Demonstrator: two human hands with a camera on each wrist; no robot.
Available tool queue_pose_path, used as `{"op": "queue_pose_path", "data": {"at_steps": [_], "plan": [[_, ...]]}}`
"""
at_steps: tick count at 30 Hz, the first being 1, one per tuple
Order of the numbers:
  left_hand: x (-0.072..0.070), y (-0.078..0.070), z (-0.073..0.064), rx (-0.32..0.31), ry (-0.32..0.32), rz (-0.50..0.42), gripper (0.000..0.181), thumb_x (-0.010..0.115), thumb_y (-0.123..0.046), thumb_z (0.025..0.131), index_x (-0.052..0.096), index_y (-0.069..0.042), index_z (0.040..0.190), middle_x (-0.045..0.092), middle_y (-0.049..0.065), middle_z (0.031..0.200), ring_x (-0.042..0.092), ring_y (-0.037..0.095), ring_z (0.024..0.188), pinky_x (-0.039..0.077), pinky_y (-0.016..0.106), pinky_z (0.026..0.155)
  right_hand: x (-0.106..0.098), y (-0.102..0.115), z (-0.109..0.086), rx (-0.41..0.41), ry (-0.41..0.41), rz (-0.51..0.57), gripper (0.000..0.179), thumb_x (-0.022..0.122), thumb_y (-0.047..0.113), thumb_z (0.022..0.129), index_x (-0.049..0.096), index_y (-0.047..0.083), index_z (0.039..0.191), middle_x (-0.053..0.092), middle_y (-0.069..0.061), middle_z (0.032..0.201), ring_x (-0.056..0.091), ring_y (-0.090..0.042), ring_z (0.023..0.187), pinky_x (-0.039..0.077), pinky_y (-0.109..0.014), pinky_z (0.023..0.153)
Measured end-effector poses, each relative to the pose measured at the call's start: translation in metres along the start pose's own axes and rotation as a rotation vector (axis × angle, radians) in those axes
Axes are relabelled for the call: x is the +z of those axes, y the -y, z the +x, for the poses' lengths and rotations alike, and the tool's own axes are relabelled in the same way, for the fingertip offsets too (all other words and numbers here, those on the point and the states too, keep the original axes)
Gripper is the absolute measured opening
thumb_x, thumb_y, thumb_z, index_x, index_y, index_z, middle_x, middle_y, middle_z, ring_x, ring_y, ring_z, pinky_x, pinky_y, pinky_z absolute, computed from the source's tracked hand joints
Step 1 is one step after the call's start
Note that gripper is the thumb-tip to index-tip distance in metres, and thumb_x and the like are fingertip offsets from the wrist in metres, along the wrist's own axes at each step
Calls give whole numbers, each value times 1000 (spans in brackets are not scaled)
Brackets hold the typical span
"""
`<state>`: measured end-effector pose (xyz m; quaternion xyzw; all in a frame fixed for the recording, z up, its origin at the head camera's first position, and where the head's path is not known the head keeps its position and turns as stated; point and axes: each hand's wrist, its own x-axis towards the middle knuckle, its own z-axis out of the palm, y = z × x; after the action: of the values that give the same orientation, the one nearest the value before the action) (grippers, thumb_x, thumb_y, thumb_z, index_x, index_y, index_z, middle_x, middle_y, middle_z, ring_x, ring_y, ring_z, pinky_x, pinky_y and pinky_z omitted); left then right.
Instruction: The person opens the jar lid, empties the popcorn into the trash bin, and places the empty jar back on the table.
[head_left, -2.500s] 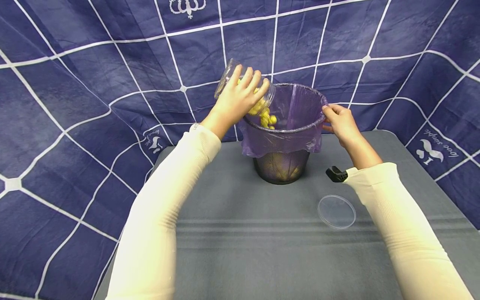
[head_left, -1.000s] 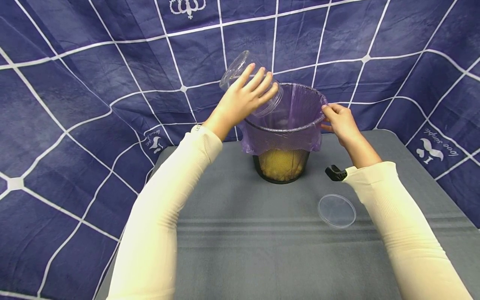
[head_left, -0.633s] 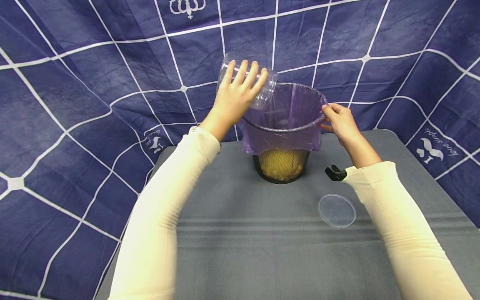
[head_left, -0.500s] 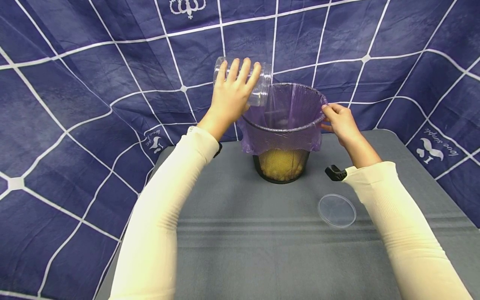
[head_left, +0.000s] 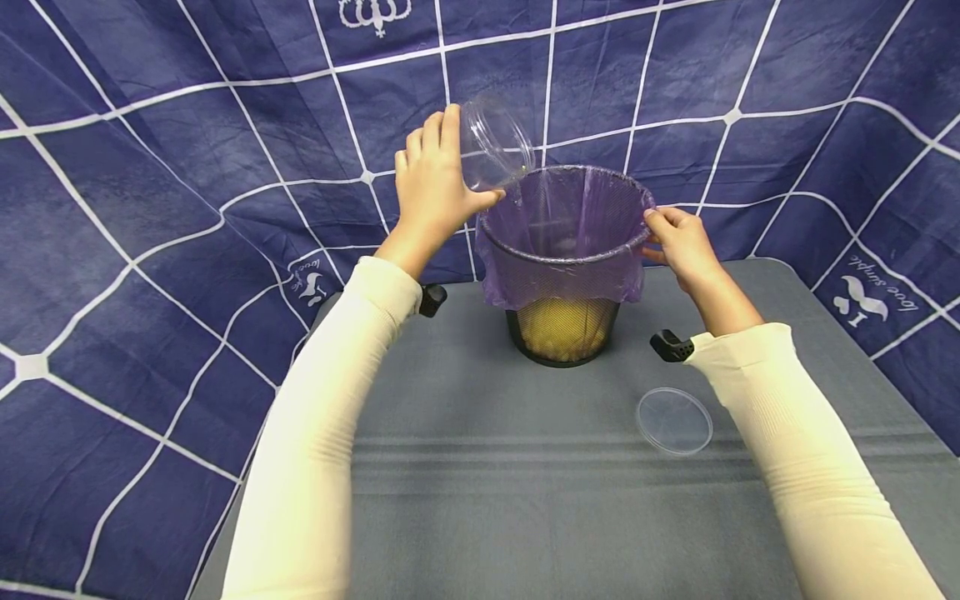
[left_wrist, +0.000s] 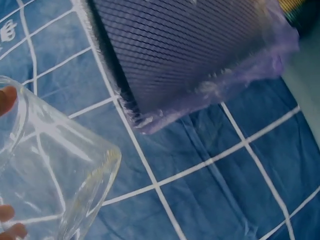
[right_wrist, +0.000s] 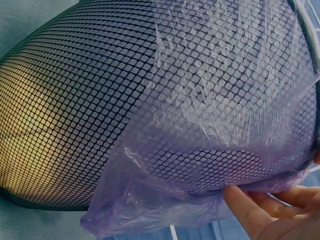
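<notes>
My left hand [head_left: 431, 183] grips a clear plastic jar [head_left: 495, 146] round its side, tilted with its mouth toward the bin's left rim. Only a trace of yellow shows near the jar's mouth; in the left wrist view, the jar [left_wrist: 60, 165] looks see-through. A black mesh bin [head_left: 517, 333] stands upright on the table, lined with a purple plastic bag [head_left: 555, 287] folded over its rim. Yellow contents [head_left: 566, 321] show through the mesh at the bottom. On the bin's right, my right hand [head_left: 682, 246] pinches the bagged rim between thumb and fingers.
A round clear lid [head_left: 673, 421] lies flat on the grey table [head_left: 480, 517], in front of the bin and to its right. Blue cloth [head_left: 262, 142] with white lines hangs close behind the bin. Black wrist devices [head_left: 432, 300] sit at both cuffs.
Yellow pieces poured out of the jar into the bin, where they now show at the bottom. The left hand has turned and shifted left with the jar. The right hand has stayed put.
</notes>
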<state>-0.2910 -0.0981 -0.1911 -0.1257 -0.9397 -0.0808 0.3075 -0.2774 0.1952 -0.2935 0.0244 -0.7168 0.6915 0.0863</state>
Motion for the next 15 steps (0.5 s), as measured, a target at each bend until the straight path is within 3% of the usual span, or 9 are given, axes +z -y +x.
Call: {"op": "queue_pose_path", "data": {"at_steps": [8, 15], "plan": [[-2, 12, -10, -197, 14, -261, 107, 70, -67, 53, 25, -19, 138, 38, 0, 131, 37, 21, 116, 33, 36, 93, 0, -1, 1, 0, -1, 17, 42, 48, 23, 92, 45, -13, 113, 52, 2, 87, 53, -5, 75, 49, -17, 63], [4, 29, -25, -253, -36, -457, 95, 72, -64, 53, 36, -16, 126, 43, 1, 112, 41, 17, 104, 35, 32, 85, 0, -2, 1, -4, -6, 9, 42, 48, 24, 92, 45, -13, 112, 52, 1, 88, 52, -6, 76, 49, -17, 62]]}}
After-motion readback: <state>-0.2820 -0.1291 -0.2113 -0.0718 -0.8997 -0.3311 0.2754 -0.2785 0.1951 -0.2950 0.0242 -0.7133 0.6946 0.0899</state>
